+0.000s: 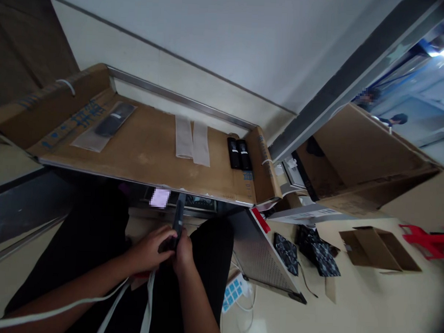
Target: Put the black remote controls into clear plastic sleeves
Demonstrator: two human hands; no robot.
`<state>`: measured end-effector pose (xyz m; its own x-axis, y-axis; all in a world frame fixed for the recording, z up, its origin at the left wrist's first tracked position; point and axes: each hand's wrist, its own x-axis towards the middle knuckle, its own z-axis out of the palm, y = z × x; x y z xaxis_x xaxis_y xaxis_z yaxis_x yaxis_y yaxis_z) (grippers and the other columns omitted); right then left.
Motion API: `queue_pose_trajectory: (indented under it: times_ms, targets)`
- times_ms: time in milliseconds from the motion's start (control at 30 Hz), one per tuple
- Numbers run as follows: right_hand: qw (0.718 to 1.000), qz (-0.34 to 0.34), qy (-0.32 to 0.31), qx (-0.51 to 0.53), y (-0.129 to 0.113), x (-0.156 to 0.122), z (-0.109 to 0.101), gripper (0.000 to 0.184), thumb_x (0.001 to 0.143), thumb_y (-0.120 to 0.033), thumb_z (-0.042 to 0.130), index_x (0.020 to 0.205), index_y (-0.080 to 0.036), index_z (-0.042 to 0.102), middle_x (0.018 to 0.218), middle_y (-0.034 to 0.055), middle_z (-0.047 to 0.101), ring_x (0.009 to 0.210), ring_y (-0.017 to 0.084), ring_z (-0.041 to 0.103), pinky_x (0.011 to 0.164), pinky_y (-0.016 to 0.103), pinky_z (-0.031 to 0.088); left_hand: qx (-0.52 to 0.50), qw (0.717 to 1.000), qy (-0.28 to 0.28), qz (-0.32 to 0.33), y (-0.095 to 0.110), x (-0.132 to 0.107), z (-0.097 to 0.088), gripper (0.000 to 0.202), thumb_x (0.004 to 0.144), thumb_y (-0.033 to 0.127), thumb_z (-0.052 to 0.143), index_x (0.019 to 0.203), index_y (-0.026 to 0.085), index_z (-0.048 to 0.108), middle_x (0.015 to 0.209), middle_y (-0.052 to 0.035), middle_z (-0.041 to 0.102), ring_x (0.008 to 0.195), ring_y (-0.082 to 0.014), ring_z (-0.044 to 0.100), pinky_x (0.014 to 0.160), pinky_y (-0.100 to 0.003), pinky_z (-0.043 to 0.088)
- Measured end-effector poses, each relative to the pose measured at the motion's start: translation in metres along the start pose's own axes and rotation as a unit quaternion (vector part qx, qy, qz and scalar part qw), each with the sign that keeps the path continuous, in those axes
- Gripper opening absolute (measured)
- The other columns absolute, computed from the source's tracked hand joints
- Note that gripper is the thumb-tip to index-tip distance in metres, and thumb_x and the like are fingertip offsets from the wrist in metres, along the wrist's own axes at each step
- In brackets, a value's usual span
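Low between my knees, both hands hold one long, dark object upright, its top end near the shelf's front edge; its kind I cannot make out. My left hand pinches its lower left side between thumb and fingers. My right hand is wrapped round the lower right side. Beyond, on the cardboard-lined shelf, lie two flat whitish sleeves side by side. Two black objects with small white labels lie at its right end. To the left, a similar dark object is partly inside a translucent sleeve.
Cardboard walls edge the shelf. A perforated metal panel stands right of my legs, beside a power strip. Dark patterned bags, an open carton and a red stool are on the floor. White cords cross my lap.
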<state>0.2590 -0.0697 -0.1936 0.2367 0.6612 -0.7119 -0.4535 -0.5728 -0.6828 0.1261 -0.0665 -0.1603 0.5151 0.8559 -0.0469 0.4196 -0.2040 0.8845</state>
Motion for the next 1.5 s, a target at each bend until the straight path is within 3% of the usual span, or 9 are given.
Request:
queue_pose_trajectory:
  times_ms: [233, 433, 533, 767, 1000, 1300, 1500]
  targets:
    - [0.996, 0.047, -0.047, 0.064, 0.0, -0.011, 0.001, 0.051, 0.105, -0.051, 0.048, 0.072, -0.017, 0.066, 0.069, 0.0048, 0.067, 0.06, 0.015, 0.065, 0.06, 0.024, 0.053, -0.002, 0.999, 0.033, -0.03, -0.003, 0.004, 0.004, 0.018, 0.08, 0.02, 0.065, 0.098, 0.022, 0.062, 0.095, -0.0015, 0.066, 0.089, -0.0192, 0.063, 0.082, -0.031, 0.048]
    - [0.992, 0.089, -0.062, 0.07, 0.001, -0.021, -0.002, 0.046, 0.104, -0.052, 0.051, 0.08, -0.016, 0.065, 0.066, 0.0028, 0.064, 0.045, 0.012, 0.055, 0.04, 0.02, 0.038, -0.024, 0.998, 0.02, -0.048, -0.001, 0.004, 0.003, 0.009, 0.081, 0.026, 0.063, 0.087, 0.021, 0.06, 0.086, -0.0009, 0.066, 0.082, -0.0177, 0.061, 0.078, -0.03, 0.047]
    - [0.992, 0.099, -0.05, 0.068, 0.004, -0.032, -0.006, 0.045, 0.105, -0.052, 0.049, 0.083, -0.016, 0.064, 0.065, 0.002, 0.063, 0.044, 0.011, 0.054, 0.039, 0.019, 0.038, -0.025, 0.998, 0.003, -0.059, 0.002, -0.001, 0.003, 0.007, 0.08, 0.026, 0.063, 0.084, 0.021, 0.06, 0.084, -0.0005, 0.066, 0.081, -0.0173, 0.061, 0.077, -0.03, 0.047]
    - [0.985, 0.115, -0.04, 0.119, 0.013, -0.048, -0.009, 0.049, 0.108, -0.051, 0.041, 0.097, -0.013, 0.068, 0.068, 0.0051, 0.066, 0.044, 0.012, 0.054, 0.037, 0.019, 0.037, -0.061, 0.996, -0.016, -0.067, -0.002, -0.007, 0.006, 0.028, 0.076, 0.028, 0.072, 0.102, 0.021, 0.062, 0.096, -0.0014, 0.07, 0.086, -0.0186, 0.066, 0.079, -0.031, 0.051]
    - [0.987, 0.137, -0.026, 0.074, 0.005, -0.054, -0.006, 0.056, 0.112, -0.041, 0.027, 0.082, -0.013, 0.065, 0.048, -0.0011, 0.05, 0.035, 0.011, 0.043, 0.033, 0.018, 0.036, -0.076, 0.988, -0.023, -0.132, -0.003, -0.005, 0.005, 0.025, 0.071, 0.035, 0.073, 0.088, 0.02, 0.061, 0.082, -0.0013, 0.072, 0.078, -0.0194, 0.067, 0.073, -0.031, 0.053]
    - [0.993, 0.117, 0.001, -0.006, 0.004, -0.054, -0.005, 0.054, 0.11, -0.038, 0.025, 0.075, -0.016, 0.06, 0.046, -0.003, 0.046, 0.032, 0.01, 0.041, 0.031, 0.017, 0.035, -0.03, 0.99, -0.037, -0.135, 0.002, -0.006, -0.004, 0.02, 0.076, 0.04, 0.067, 0.079, 0.02, 0.064, 0.081, -0.0031, 0.073, 0.078, -0.0209, 0.067, 0.072, -0.03, 0.049]
    - [0.993, 0.108, -0.023, 0.032, 0.003, -0.052, -0.007, 0.051, 0.106, -0.05, 0.043, 0.069, -0.017, 0.056, 0.051, -0.0034, 0.046, 0.034, 0.009, 0.039, 0.031, 0.018, 0.036, -0.1, 0.984, -0.079, -0.122, -0.003, -0.001, -0.006, 0.021, 0.082, 0.042, 0.062, 0.082, 0.021, 0.062, 0.08, -0.003, 0.076, 0.077, -0.0211, 0.071, 0.07, -0.03, 0.05]
